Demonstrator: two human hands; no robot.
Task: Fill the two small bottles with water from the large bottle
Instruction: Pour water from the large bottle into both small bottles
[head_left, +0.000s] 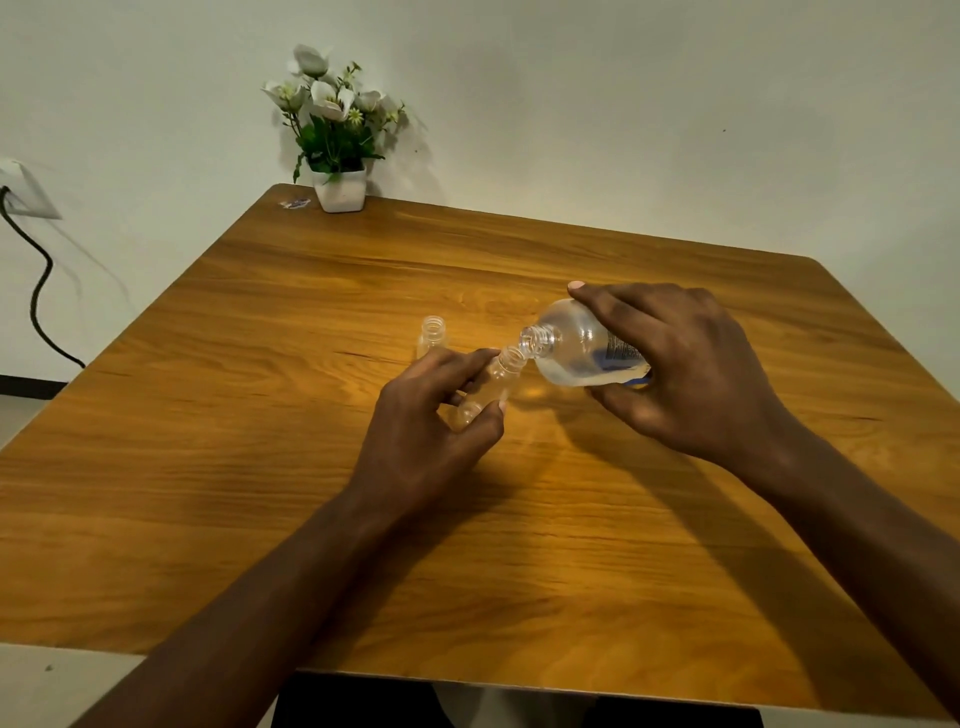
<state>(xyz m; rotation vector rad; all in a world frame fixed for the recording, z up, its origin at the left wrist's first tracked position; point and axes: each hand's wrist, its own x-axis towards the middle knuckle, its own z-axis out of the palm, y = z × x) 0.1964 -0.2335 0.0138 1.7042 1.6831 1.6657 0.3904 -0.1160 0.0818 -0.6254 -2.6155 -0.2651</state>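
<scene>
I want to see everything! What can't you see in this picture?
Head view only:
- Small bottle: lower part hidden by the left hand.
- Large bottle: base hidden by the right hand; label too small to read.
- Water stream: too clear to tell.
- Second bottle: bottom behind left fingers.

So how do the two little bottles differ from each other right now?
The small bottle in the left hand is lifted and tilted, its mouth against the large bottle; the other small bottle stands upright on the table, untouched. The held one is partly hidden by the left hand; the standing one is hidden only at its base. Both are clear, uncapped and look alike in size.
</scene>
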